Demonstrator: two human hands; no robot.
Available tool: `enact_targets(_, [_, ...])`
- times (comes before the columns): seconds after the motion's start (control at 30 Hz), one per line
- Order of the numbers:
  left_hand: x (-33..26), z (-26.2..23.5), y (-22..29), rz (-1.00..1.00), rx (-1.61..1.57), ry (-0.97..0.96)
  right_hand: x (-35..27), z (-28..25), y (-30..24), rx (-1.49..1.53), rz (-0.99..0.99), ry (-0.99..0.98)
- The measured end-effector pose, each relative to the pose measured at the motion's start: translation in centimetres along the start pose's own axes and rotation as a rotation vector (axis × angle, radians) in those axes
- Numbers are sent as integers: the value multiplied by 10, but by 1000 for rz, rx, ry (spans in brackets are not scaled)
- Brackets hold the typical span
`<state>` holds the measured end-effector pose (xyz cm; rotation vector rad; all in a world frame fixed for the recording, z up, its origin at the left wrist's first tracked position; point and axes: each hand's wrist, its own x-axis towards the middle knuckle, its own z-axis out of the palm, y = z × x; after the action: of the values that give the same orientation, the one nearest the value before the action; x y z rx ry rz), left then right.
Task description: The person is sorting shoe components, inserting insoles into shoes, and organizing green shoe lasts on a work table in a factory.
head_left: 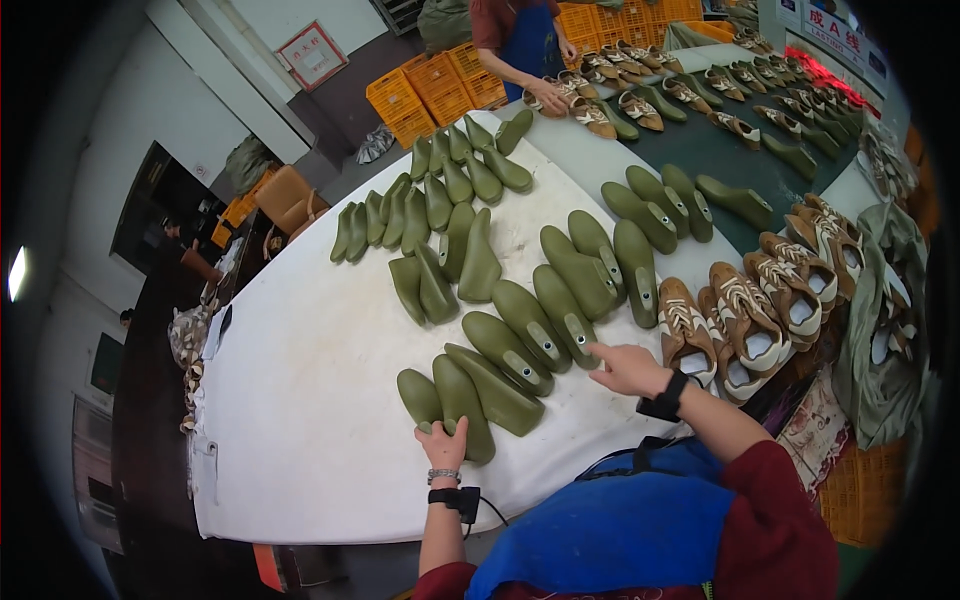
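Observation:
Near the front edge of the white table, my left hand (442,443) is closed on the near end of a green shoe last (462,400). Another green last (418,394) lies against it on the left, partly behind my fingers. My right hand (632,371) has its index finger stretched to the near end of a green last (566,312), beside its metal-ringed hole; the other fingers look curled, and I see nothing in them. Between my hands lie a tilted last (495,390) and more lasts (508,352) with their soles up.
More green lasts (480,258) stand in rows across the white table (300,400). Brown-and-white lace-up shoes (745,315) line the right side. Across the table, a person in a blue apron (533,45) handles shoes beside a green conveyor belt (735,150). Orange crates (425,90) are stacked behind.

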<state>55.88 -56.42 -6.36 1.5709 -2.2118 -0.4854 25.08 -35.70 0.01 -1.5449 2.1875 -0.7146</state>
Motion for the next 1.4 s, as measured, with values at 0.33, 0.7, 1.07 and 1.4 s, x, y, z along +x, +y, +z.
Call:
enact_targets(0.33, [166, -12, 66, 320, -56, -244, -81, -99, -38, 555, -55, -189])
enact_targets(0.7, [328, 86, 33, -320, -60, -80, -60, -102, -31, 678, 342, -163])
enact_targets(1.07, [291, 13, 13, -538, -1242, -623, -24, -84, -4, 640, 192, -182])
enact_targets(1.4, [223, -49, 168, -145, -946, -1163, 45, -90, 15, 414, 8, 278])
